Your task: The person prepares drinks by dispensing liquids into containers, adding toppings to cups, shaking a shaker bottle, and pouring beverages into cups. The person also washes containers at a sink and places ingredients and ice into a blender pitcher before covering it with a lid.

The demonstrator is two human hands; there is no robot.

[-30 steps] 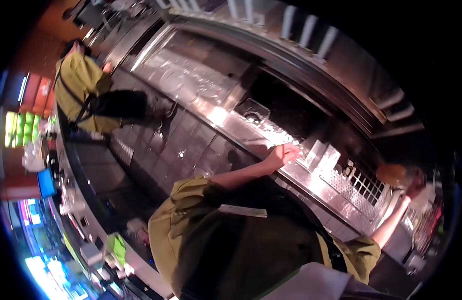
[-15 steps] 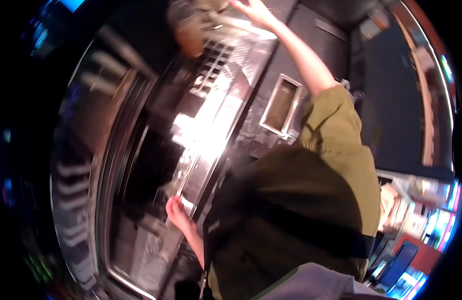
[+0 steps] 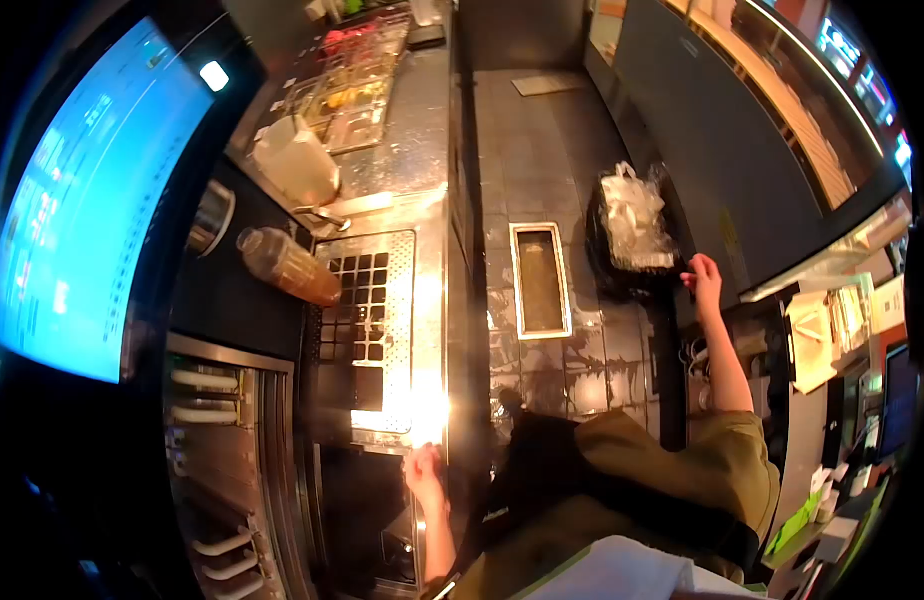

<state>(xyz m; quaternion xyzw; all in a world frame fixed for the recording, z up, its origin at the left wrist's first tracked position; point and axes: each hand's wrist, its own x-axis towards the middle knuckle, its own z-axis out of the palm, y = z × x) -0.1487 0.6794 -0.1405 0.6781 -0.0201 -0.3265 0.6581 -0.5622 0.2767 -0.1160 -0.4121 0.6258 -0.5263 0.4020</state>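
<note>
My left hand is low at the front edge of the metal counter, just below the perforated metal tray. Glare falls on its bent fingers, and whether they hold anything cannot be made out. Out to the right, my right hand hangs in the air with its fingers loosely bent and apart, nothing visible in them. Close beside it stands a black-lined bin heaped with white plastic or paper waste. A clear bottle of brownish liquid leans at the tray's left side.
Food containers line the far counter, near a white tub. A lit blue screen is at left. A framed floor drain lies in the wet tiled floor. Shelves with papers stand at right.
The view has swung round, bringing the screen, food containers and bin into sight. My right hand has gone from above the far counter to beside the bin. My left hand stays near the counter edge.
</note>
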